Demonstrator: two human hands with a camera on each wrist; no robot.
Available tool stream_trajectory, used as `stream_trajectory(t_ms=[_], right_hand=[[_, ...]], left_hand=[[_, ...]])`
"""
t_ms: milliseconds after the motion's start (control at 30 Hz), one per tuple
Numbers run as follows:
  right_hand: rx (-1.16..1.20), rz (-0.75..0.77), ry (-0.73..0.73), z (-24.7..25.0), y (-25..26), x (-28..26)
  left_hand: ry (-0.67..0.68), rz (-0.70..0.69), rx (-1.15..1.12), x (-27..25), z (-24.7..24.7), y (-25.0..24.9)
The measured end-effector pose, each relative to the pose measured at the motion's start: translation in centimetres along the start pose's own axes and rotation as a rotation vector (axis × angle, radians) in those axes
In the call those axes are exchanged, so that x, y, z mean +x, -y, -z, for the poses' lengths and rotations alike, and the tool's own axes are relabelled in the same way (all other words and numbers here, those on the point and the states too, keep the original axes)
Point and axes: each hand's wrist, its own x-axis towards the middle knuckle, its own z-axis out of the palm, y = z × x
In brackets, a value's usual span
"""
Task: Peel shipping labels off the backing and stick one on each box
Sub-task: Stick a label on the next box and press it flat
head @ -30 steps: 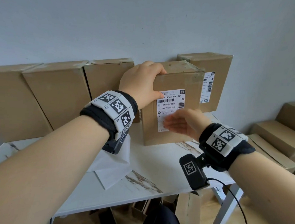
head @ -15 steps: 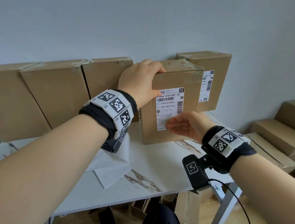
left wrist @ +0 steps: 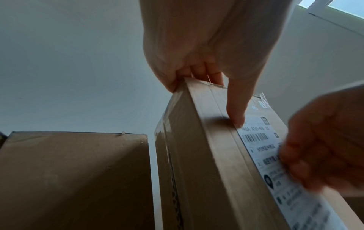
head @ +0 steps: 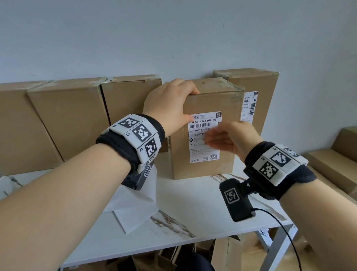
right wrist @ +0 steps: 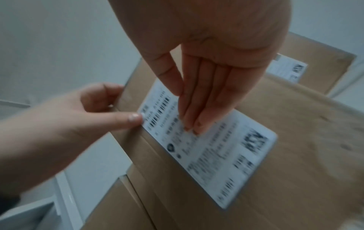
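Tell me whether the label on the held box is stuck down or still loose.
Stuck down: the label lies flat on the box.

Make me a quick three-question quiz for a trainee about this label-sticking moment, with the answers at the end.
1. True or false: the right hand pinches the label by a corner.
2. Which part of the left hand touches the label? A thumb, B palm, C little finger.
3. Fill in: behind the held box, another box already carries a ____.

Key: 1 false, its straight fingers lie flat on the label; 2 A; 3 label.
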Motion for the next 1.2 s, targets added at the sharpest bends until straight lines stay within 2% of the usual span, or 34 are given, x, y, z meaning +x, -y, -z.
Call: stream_trajectory(t_ms=[100,233,433,700,1033,1133,1200], right_hand=[[0.106,0.115,-0.040,-0.2,2.2,-0.3],[0.206,0.175,-0.058,-0.5,3.0,-0.5],[0.218,0.227,0.080,-2.4,1.8,-0.6],[0.186,0.026,0.158,-4.1,-0.9,-0.2],[0.027,-0.237,0.108,-1.8,-5.5,1.0],[-0.083,-0.242,0.078,-0.9,-5.0,0.9],[-0.170,-0.172,0.015,-0.3,-4.2,0.8]], left_hand=[[0.001,0.001,-0.010,0.0,0.1,-0.1],[0.018,-0.001,-0.018,0.1,0.4,0.0],[0.075,-0.022,-0.019,0.2,1.1,0.5],[0.100,-0.034,-0.031,0.2,1.4,0.8],[0.075,-0.048,-0.030,0.2,1.2,0.8],[0.075,-0.051,-0.033,0.2,1.1,0.9],[0.075,-0.054,-0.041,0.1,1.1,0.9]])
